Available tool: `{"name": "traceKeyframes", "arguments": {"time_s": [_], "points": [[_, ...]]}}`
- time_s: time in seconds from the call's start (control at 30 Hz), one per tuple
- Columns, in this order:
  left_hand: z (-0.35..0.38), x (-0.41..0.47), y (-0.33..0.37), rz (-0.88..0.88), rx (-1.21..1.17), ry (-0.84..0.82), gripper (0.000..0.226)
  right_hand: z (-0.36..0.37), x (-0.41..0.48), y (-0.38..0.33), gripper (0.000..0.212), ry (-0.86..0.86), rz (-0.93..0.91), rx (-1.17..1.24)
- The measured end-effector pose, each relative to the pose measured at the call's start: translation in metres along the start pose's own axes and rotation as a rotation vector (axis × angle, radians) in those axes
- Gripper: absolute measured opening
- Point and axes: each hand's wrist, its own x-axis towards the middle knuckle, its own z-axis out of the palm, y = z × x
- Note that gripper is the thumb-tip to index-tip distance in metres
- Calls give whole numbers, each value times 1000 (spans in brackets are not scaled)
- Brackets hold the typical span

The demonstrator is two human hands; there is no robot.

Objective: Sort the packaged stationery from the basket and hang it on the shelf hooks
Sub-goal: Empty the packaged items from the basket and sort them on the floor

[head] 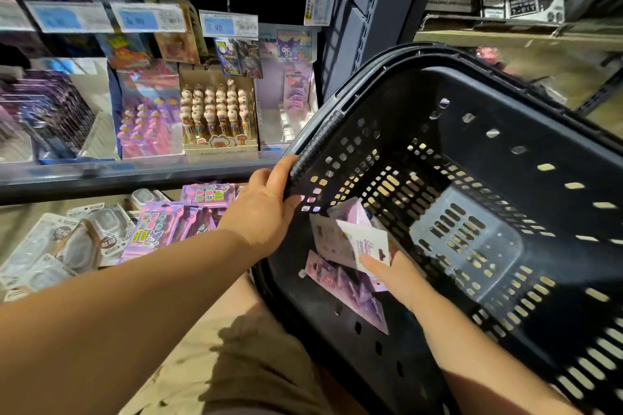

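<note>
Our left arm [101, 330] stretches to the black basket [505, 111], where our left hand [266, 202] curls tight round its rim. Our right hand [394, 274] is down inside, pinching a white pack [364, 241], thumb on top. Purple packs [347, 291] lie under it in the basket.

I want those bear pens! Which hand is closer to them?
Left. The left hand grips the basket at its rim, below and right of the bear pens; the right hand is farther off, inside the basket, pinching a white packet.
</note>
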Motion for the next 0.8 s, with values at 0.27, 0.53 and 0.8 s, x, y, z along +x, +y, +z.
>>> {"name": "traceKeyframes", "arguments": {"time_s": [0.27,0.53,0.8], "points": [[9,-14,-2,342,302,243,89,5,-9,-9,16,106,-77,285],[9,-11,5,488,550,187,79,-2,-12,-8,17,105,-108,330],[13,-18,14,613,382,79,65,-8,-18,-12,29,105,-6,1053]]}}
